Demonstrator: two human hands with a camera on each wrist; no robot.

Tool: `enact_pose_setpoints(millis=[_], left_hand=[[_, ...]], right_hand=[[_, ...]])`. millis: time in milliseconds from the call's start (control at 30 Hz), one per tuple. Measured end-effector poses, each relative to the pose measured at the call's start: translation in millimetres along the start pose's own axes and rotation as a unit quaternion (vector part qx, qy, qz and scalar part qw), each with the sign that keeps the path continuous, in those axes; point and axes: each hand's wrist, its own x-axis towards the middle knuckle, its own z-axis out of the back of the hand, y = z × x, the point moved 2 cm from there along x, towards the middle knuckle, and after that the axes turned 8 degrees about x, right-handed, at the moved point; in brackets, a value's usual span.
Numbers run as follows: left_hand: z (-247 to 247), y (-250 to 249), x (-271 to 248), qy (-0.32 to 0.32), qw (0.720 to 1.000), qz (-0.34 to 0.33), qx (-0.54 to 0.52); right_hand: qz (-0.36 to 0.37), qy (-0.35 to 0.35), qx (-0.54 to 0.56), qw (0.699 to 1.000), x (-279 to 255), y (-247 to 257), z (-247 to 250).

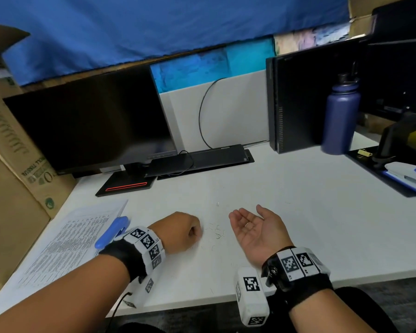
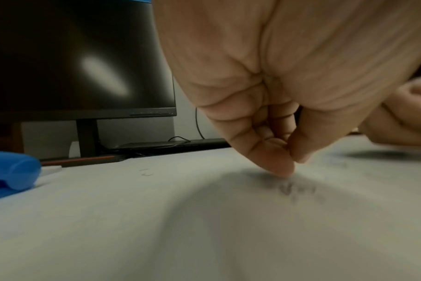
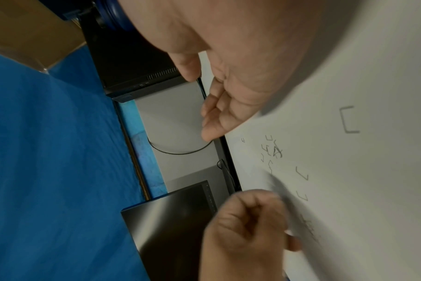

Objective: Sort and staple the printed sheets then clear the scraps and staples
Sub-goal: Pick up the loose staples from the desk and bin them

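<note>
Both forearms are left bare, with no sleeves seen. Each wrist is wrapped in a black strap [image 1: 124, 255], over which a band of white blocks printed with black square markers [image 1: 147, 243] is fitted. A white camera box [image 1: 251, 296] bearing similar markers is mounted under the right wrist, and a thin black cable [image 1: 119, 304] is trailed from the left unit.

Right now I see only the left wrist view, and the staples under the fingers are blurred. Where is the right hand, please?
Observer: The right hand rests palm up and open on the white desk, just right of the loose staples.
Operator: Is something in it?
Observer: What looks like one staple lies in the palm.
Operator: And the sheets?
Observer: The printed sheets lie at the far left, under the blue stapler.
</note>
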Motion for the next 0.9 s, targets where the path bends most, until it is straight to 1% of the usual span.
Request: enact_pose_setpoints(millis=[100,167,233,300,433,600,667,700,800,900], left_hand=[[24,-18,2,-0.081,0.990,-0.003,-0.115],[36,-40,3,-0.106,0.977,-0.034,-0.182],[41,-60,4,-0.098,0.976,-0.064,-0.185],[40,-71,5,-0.084,0.977,-0.070,-0.184],[45,-71,6,-0.089,0.964,-0.023,-0.250],[47,-56,2,-0.068,0.926,0.004,-0.371],[48,-48,0,-0.074,0.922,0.009,-0.380],[48,-46,-1,-0.080,0.924,0.009,-0.373],[47,-48,-2,-0.085,0.941,-0.013,-0.328],[45,-53,-1,-0.063,0.959,-0.037,-0.274]], right_hand=[[-0.003,-0.003,-0.012,1.000,0,-2,0],[-0.007,0.001,-0.014,1.000,-1,-6,-2],[-0.016,0.015,-0.008,1.000,-3,-11,-4],[-0.034,0.029,0.004,0.999,-4,-15,-6],[-0.050,0.029,0.029,0.998,0,-19,-2],[-0.052,0.019,0.013,0.998,3,-20,1],[-0.059,0.020,0.008,0.998,2,-22,0],[-0.061,0.021,0.005,0.998,1,-24,0],[-0.072,0.033,0.005,0.997,-4,-29,-4],[-0.080,0.040,0.016,0.996,-6,-35,-6]])
